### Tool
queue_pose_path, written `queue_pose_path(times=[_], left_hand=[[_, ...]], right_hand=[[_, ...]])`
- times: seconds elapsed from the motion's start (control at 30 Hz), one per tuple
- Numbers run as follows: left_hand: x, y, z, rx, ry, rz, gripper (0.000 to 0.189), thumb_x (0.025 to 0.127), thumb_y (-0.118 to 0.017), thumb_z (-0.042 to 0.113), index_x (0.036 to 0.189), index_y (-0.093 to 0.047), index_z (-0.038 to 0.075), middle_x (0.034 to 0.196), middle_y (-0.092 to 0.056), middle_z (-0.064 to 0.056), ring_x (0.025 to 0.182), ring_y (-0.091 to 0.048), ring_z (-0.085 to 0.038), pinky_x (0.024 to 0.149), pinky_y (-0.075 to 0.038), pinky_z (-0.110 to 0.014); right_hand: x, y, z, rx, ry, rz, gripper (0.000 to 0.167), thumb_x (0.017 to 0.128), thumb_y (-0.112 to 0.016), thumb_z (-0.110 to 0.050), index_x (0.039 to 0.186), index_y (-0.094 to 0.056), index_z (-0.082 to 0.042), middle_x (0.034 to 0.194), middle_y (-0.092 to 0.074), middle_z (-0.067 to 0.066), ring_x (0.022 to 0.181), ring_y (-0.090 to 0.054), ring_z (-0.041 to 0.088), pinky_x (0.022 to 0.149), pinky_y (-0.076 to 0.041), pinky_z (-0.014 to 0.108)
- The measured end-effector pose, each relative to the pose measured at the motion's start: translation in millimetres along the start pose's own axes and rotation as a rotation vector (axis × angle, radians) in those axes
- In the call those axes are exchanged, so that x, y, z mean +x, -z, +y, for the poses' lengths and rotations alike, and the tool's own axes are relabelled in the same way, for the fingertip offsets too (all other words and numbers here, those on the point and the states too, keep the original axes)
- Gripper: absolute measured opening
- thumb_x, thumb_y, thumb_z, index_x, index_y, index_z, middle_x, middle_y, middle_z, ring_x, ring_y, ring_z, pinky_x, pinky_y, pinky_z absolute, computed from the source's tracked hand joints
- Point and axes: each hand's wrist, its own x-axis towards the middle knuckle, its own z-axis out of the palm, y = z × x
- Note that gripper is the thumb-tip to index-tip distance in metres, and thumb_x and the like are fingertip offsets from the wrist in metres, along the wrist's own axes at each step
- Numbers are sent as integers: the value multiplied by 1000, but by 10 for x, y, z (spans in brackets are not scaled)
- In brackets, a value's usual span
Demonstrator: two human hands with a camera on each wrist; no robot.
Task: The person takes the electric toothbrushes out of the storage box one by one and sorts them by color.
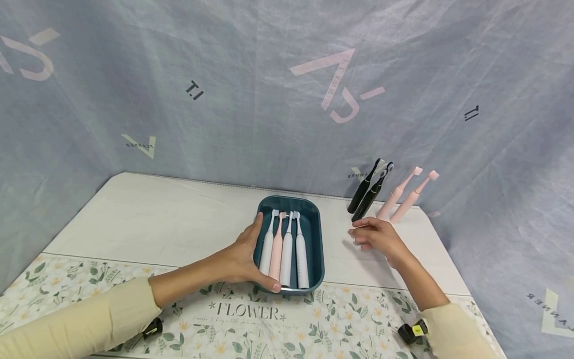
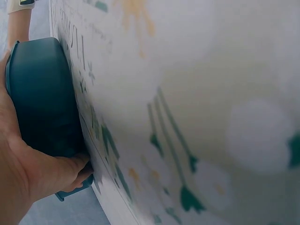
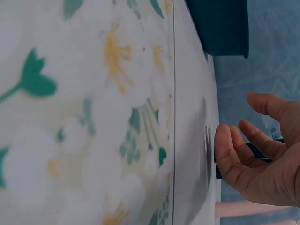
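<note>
My left hand (image 1: 244, 257) grips a teal plastic box (image 1: 316, 239) by its left side, thumb at the front rim and fingers along the side wall. Inside lie electric toothbrushes side by side: a white toothbrush (image 1: 266, 249), a pink toothbrush (image 1: 275, 254) and two more white toothbrushes (image 1: 302, 259), heads toward the back. My right hand (image 1: 376, 238) holds nothing, its fingers loosely bent just in front of the upright black toothbrushes (image 1: 366, 203). Right of these stand two pink toothbrushes (image 1: 405, 205). From the left wrist, the box's outer wall (image 2: 42, 93) shows beside my curled fingers.
Under everything is a table with a white back strip (image 1: 179, 219) and a floral front cover (image 1: 332, 319) lettered FLOWER. A grey-blue patterned cloth (image 1: 251, 99) hangs close behind the toothbrushes and along both sides.
</note>
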Motion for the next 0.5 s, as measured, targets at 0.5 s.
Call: queue_pose_path(times=[0.5], left_hand=[[-2,0,-4,0,9,-1,180,62,-110,62,180,21,27,190,7,-23,177,-5,-49,133,-30,-76]], right_hand=[[87,-237,-199,46,89,-9,50,113,-71,-27,150,-63,6,144,-72,22,115,-77,21,94,-67,37]])
